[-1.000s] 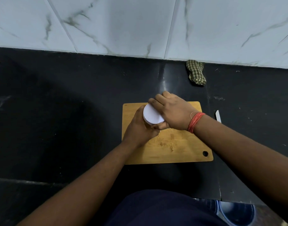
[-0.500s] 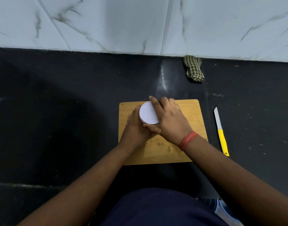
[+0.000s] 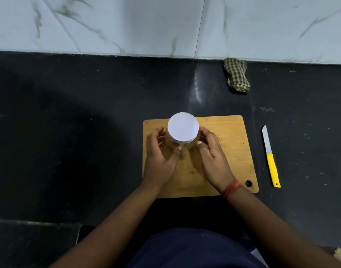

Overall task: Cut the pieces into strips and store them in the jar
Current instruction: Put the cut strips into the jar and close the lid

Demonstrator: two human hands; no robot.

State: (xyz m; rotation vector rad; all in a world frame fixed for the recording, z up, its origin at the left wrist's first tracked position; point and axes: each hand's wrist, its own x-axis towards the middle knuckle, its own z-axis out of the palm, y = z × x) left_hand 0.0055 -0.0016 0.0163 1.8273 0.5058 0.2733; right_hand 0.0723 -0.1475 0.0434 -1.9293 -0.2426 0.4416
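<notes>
- I count one jar with one white lid on top; it stands upright on the far-left part of one wooden cutting board.
- I see two hands. The left hand is at the left side of the jar, fingers loosely curved around the wall; the thumb seems to touch the glass, but a firm grip I cannot tell.
- The right hand is at the right side of the jar in the same manner, fingers relaxed and close to the wall; if they press it I cannot tell.
- What is inside the jar is hidden by the lid.
- One knife with yellow handle lies on the dark table, just beside the right edge of the board, not touching it, blade pointing to the wall.
- One checked cloth lies at the far edge of the table, against the marble wall.
- Left of the board the table gives wide room; on the right there is the knife, then more dark surface.
- The near edge of the board is close to the table edge and my body.
</notes>
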